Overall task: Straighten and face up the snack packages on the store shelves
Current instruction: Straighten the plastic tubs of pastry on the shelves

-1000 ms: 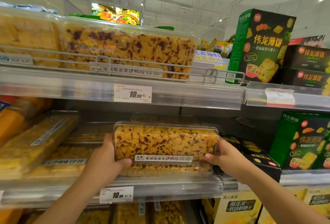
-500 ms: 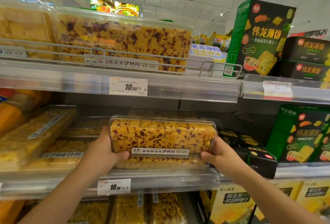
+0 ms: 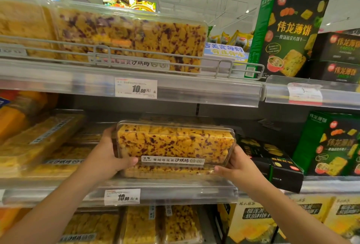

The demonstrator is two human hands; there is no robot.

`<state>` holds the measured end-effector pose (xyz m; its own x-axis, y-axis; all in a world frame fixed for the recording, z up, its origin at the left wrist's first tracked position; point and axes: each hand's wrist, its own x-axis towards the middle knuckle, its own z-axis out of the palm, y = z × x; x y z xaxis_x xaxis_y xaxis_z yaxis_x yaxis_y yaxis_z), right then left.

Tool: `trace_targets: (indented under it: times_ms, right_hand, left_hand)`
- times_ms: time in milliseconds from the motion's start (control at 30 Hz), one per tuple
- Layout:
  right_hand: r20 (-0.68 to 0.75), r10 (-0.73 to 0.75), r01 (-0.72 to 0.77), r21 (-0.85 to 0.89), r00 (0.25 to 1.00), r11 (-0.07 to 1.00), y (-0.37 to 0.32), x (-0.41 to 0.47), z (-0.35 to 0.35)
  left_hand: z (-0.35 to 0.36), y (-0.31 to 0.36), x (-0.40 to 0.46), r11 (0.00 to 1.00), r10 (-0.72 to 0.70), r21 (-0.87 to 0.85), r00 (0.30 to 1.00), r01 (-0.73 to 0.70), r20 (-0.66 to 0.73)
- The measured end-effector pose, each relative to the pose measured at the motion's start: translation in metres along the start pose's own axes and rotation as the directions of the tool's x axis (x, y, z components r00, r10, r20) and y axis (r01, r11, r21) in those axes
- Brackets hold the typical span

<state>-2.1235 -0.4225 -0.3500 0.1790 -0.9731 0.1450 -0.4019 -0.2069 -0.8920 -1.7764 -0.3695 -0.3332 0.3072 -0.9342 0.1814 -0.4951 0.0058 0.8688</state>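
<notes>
Price tag [image 3: 135, 88] on upper shelf rail: "10.90"; lower tag [image 3: 122, 196]: "10.90"; green box [image 3: 286, 35]: "伟龙薄饼".

1. Clear plastic snack box [image 3: 175, 144] of yellow cake flecked dark red stood on its long edge on the middle shelf, white label strip facing out, gripped at both ends.
2. It rested on top of another flat box [image 3: 167, 172] of the same snack.
3. Matching larger-looking box [image 3: 132, 35] stood upright on the top shelf behind the wire rail, label forward.
4. Plain yellow boxes [image 3: 39, 138] lay tilted and stacked at left.
</notes>
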Motion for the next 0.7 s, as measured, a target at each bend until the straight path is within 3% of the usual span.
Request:
trace_targets:
  times_ms: [100, 233, 367, 467, 567, 700]
  right_hand:
    - [-0.049, -0.049, 0.045, -0.079, 0.998, 0.996, 0.004, -0.012, 0.012]
    - [-0.132, 0.015, -0.027, -0.09, 0.991, 0.996, 0.002, -0.037, 0.026]
    - [-0.286, 0.129, -0.151, -0.057, 0.95, 0.987, -0.007, -0.068, 0.056]
    - [-0.33, 0.242, -0.242, 0.044, 0.912, 0.969, -0.031, -0.085, 0.093]
    - [-0.256, 0.244, -0.237, 0.056, 0.935, 0.97, -0.064, -0.096, 0.15]
    - [-0.114, 0.208, -0.206, 0.029, 0.972, 0.978, -0.104, -0.09, 0.228]
  left_hand:
    - [0.0, -0.004, -0.008, 0.998, 0.04, 0.054, 0.998, -0.037, -0.041]
    - [-0.009, -0.014, -0.021, 0.992, 0.125, 0.029, 0.991, -0.124, -0.052]
    - [-0.032, -0.036, -0.039, 0.972, 0.235, -0.012, 0.972, -0.235, 0.014]
    - [-0.062, -0.064, -0.053, 0.96, 0.274, 0.014, 0.952, -0.279, 0.139]
    - [-0.096, -0.096, -0.063, 0.976, 0.198, -0.136, 0.956, -0.171, 0.217]
    - [-0.137, -0.115, -0.067, 0.897, -0.074, -0.397, 0.952, 0.194, 0.296]
